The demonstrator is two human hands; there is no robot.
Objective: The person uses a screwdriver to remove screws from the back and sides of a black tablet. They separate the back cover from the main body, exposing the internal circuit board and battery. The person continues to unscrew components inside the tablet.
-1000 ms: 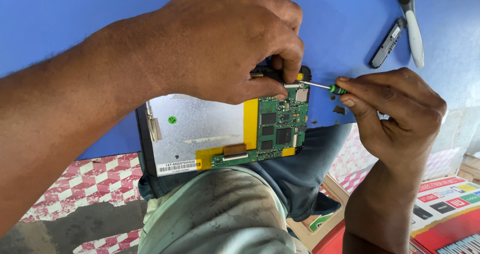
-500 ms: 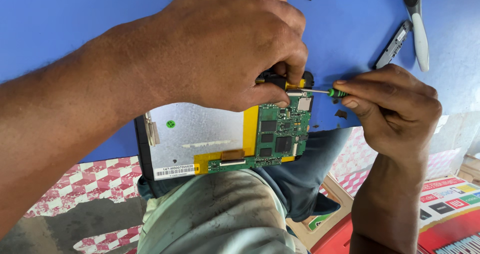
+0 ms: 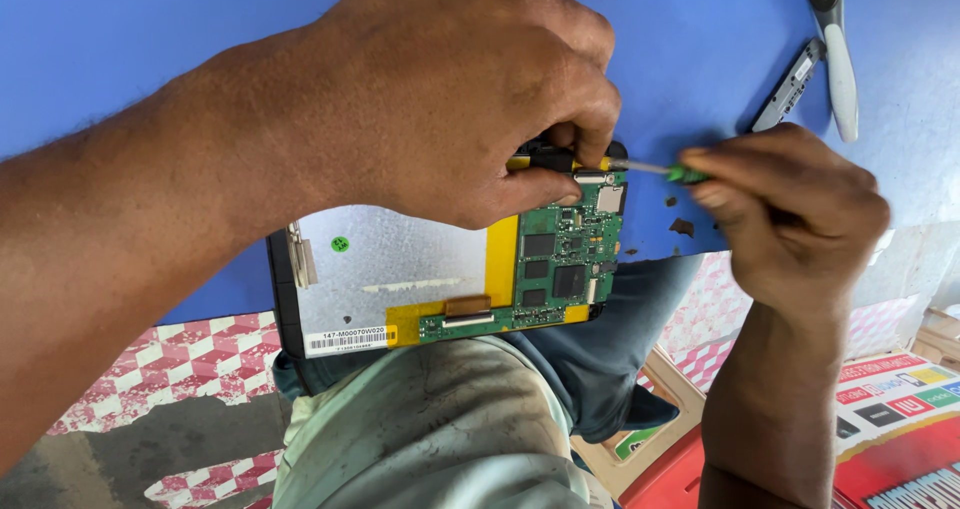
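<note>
At the blue table's (image 3: 150,29) edge, the left hand (image 3: 450,89) pinches the top corner of an opened black tablet with green circuit board (image 3: 450,279). The right hand (image 3: 790,219), fingers closed, grips a slim green-handled screwdriver (image 3: 665,172); its tip seemingly meets the board's upper edge.

Your blue tabletop (image 3: 200,29) carries the opened tablet (image 3: 400,269) at its near edge, a grey-handled tool (image 3: 840,59), a slim dark part (image 3: 788,84) and scattered dark bits (image 3: 682,227).
</note>
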